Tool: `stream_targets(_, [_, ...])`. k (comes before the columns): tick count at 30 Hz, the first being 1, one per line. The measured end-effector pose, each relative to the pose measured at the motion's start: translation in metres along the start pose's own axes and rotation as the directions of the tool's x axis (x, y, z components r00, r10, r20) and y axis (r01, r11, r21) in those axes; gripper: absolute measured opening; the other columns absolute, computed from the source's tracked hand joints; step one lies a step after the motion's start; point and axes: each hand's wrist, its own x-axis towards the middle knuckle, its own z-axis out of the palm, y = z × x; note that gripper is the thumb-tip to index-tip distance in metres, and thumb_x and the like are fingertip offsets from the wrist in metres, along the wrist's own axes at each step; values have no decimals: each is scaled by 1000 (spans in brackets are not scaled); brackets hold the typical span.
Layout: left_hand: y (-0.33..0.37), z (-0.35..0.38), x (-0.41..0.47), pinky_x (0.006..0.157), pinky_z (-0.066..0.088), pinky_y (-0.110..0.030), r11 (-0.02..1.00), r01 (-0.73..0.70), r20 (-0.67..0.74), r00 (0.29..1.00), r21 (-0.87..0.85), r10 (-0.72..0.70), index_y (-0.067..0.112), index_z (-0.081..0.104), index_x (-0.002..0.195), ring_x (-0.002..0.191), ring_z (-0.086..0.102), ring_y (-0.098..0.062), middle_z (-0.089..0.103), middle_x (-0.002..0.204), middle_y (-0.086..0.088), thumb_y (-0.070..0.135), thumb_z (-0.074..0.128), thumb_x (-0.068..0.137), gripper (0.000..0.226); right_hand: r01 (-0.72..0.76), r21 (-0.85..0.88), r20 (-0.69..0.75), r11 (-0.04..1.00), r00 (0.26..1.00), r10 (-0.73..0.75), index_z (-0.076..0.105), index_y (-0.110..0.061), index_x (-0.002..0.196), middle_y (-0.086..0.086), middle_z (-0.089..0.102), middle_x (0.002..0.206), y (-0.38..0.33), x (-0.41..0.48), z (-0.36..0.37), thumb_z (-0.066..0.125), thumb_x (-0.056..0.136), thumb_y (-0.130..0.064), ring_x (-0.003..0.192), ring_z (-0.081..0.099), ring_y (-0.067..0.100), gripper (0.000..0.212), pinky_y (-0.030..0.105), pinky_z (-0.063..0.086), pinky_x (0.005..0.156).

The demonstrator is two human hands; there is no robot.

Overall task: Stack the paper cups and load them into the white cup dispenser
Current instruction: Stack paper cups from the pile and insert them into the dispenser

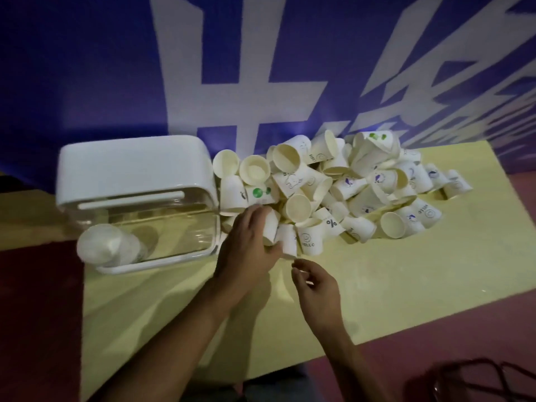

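A big heap of white paper cups [342, 181] with small printed marks lies on the pale yellow table [377, 285], right of the white cup dispenser [130, 169]. The dispenser has a white top and a clear body, and a cup [107, 245] shows inside at its near left end. My left hand [249, 242] grips a white cup [271, 227] at the near left edge of the heap, fingers and thumb curled round it. My right hand [316, 288] hovers just below a standing cup [290, 242], fingers loosely curled and holding nothing.
A blue banner [87, 68] with large white characters hangs behind the table. The table's near and right edges drop to a dark red floor [464, 329]. Dark cables or straps [478, 381] lie at the bottom right.
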Motion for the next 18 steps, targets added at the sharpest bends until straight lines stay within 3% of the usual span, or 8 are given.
stream_targets(4, [34,29,82,96,52,-43,994,108,-89,991,36,-104,17,34,152,135,47,-30,44,153,-11,48,83,78,94,-41,3,-2,999,999,41,77,-23,105,-12,77,98,30,11,-56,67,97,-15,88,68,1,15,8,48,70])
stream_targets(10, [60,58,159,100,51,-44,936,322,-220,932,140,-287,15,35,148,130,49,-31,51,145,-11,51,83,80,91,-53,15,24,998,998,53,77,-21,102,-8,76,92,59,45,-129,68,97,-16,88,71,9,12,8,48,69])
stream_targets(14, [66,60,159,100,51,-44,938,334,-292,910,95,-295,13,42,145,128,53,-33,55,140,-13,39,82,84,78,-63,18,34,998,998,62,75,-24,104,-8,76,95,59,73,-166,66,99,-20,92,70,10,11,8,48,69])
stream_targets(18, [90,57,137,102,45,-33,965,261,-355,899,-31,-254,17,44,147,127,50,-26,51,142,-10,46,81,83,79,-73,41,-86,997,993,76,71,-23,107,-13,73,99,51,117,-197,71,96,-24,87,68,8,11,7,46,65])
